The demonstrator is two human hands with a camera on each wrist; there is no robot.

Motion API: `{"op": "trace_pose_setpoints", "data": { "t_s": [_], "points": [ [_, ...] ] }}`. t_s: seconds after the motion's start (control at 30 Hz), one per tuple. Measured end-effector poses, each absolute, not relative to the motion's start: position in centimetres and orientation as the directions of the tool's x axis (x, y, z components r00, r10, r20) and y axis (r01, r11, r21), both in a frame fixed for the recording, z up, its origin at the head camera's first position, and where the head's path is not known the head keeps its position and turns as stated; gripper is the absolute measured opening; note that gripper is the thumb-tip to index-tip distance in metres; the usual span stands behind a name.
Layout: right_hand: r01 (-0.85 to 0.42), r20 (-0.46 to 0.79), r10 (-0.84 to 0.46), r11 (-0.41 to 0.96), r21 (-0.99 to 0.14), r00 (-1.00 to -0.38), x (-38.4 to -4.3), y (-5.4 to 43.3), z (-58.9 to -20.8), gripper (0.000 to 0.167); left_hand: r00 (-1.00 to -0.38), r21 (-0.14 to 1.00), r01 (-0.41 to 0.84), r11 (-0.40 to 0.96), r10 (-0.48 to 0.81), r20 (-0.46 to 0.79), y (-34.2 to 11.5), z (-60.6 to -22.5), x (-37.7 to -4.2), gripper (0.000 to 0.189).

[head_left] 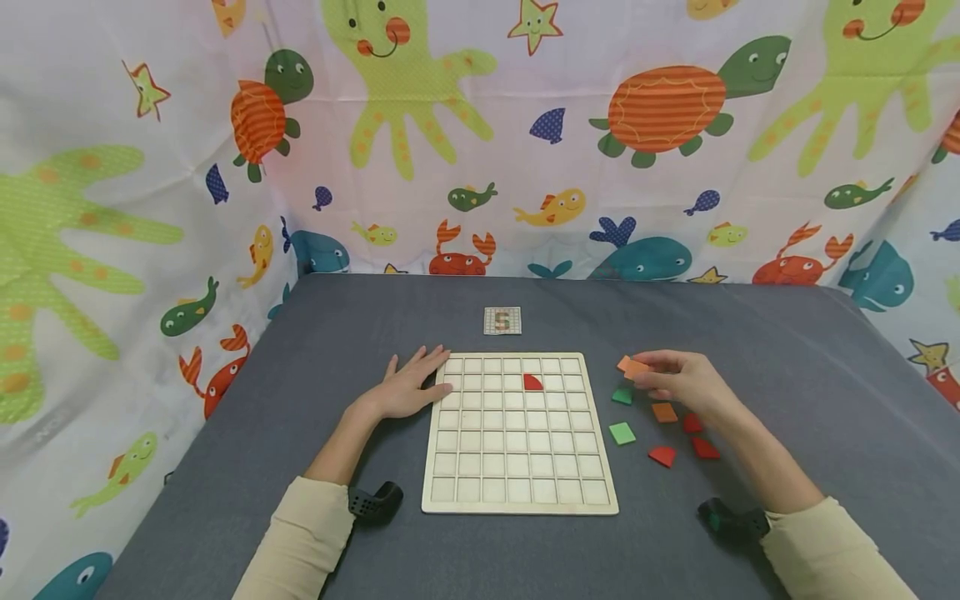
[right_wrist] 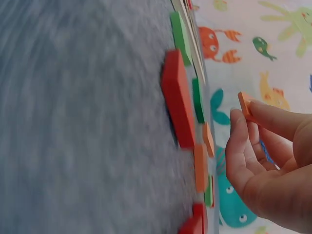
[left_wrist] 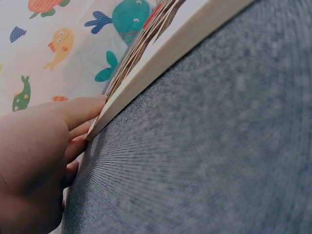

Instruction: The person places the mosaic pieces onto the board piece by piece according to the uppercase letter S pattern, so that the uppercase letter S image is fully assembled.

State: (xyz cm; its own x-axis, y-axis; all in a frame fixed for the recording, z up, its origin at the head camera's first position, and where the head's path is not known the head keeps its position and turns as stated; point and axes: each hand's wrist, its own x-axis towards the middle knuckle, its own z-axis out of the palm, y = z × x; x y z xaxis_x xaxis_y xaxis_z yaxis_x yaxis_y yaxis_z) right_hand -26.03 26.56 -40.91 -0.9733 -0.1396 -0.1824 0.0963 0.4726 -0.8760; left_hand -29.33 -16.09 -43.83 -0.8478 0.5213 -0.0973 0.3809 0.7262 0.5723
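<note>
A pale wooden grid board lies on the table, with one red quarter-round tile in a cell of an upper row. My left hand rests at the board's upper left edge, fingers extended and thumb on the rim; the left wrist view shows this hand touching the board's side. To the right of the board, my right hand pinches an orange tile between thumb and fingertips, raised above the table. Another orange tile shows just beyond it.
Loose tiles lie right of the board: a dark green tile, a light green square, an orange square and several red pieces. A small card with a gridded S-shaped pattern lies behind the board. A printed curtain hangs behind the table.
</note>
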Motion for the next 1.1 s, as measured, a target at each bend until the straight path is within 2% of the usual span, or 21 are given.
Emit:
{"op": "trace_pose_setpoints", "data": {
  "t_s": [0.2,0.73,1.1],
  "points": [
    [0.127,-0.224,-0.181,0.431,-0.893,-0.958,-26.7,24.8,-41.2,0.058,-0.848,0.565,0.384,0.73,0.521,-0.096,-16.2,-43.9,-29.4,0.066],
    [0.181,-0.291,-0.279,0.362,-0.915,-0.915,-28.2,21.1,-40.6,0.045,-0.852,0.566,0.386,0.728,0.517,-0.085,-16.1,-44.0,-29.2,0.066],
    [0.2,-0.321,-0.296,0.375,-0.905,-0.9,-28.7,18.6,-40.6,0.041,-0.854,0.557,0.386,0.735,0.513,-0.084,-16.0,-44.0,-29.2,0.065]
  ]
}}
